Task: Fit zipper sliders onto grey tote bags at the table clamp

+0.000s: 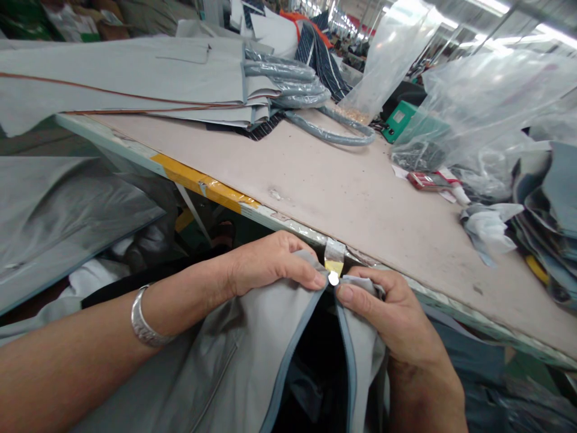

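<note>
Left hand [279,264] and right hand [390,304] pinch grey fabric [264,325] either side of what looks like a metal tab [333,278]; judged reason: steadying the blue-grey edging [289,359] where it converges.

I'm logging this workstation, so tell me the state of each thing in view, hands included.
Light-grey cloth piece with blue-grey edging: held, edging parted around a dark gap.
Bare left hand: pinching the cloth.
Bare right hand: pinching the cloth.
Engraved silver metal bangle: worn on the left wrist.
Long pale tabletop: edge worn, partly yellow-taped.
Stacked light-grey cloth panels: lying flat.
Grey plastic-wrapped tubes: curved.
Small white scrap: crumpled.
</note>
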The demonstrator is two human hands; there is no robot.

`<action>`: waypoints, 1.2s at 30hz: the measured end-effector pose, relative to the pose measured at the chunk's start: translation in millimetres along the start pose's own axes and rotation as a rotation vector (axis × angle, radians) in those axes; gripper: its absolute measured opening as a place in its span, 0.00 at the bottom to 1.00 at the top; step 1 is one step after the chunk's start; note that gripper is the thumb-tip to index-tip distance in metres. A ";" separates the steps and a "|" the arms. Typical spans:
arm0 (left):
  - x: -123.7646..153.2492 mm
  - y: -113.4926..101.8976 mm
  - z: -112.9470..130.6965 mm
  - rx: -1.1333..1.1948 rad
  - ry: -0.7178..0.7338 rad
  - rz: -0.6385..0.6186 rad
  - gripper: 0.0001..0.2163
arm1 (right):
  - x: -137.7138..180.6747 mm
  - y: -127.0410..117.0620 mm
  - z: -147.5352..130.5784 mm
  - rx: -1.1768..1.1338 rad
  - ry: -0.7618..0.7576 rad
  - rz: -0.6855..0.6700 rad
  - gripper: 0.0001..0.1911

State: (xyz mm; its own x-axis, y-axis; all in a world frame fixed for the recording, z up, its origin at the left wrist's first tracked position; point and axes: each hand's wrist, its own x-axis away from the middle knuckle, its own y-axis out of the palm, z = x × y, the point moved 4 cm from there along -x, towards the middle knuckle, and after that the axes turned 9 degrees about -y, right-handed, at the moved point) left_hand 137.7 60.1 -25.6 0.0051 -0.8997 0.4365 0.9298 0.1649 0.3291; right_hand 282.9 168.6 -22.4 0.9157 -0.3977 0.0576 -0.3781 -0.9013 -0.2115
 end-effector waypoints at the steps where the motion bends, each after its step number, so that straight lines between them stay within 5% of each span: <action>1: 0.4 0.1 0.5 -0.003 0.007 0.007 0.07 | 0.4 -0.3 0.8 -0.003 -0.001 0.004 0.21; 30: 14.1 4.7 -2.7 -0.052 0.029 0.148 0.11 | 0.1 1.1 -1.5 0.031 0.009 0.038 0.20; 36: 12.9 3.2 -10.0 -0.024 0.038 0.078 0.11 | 4.8 4.0 0.3 -0.064 -0.002 0.073 0.18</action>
State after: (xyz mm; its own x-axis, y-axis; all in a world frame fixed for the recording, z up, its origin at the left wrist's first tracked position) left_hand 144.4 44.9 -27.3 0.0910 -0.8992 0.4281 0.9345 0.2256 0.2752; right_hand 285.8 163.2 -23.3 0.8858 -0.4622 0.0419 -0.4516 -0.8792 -0.1520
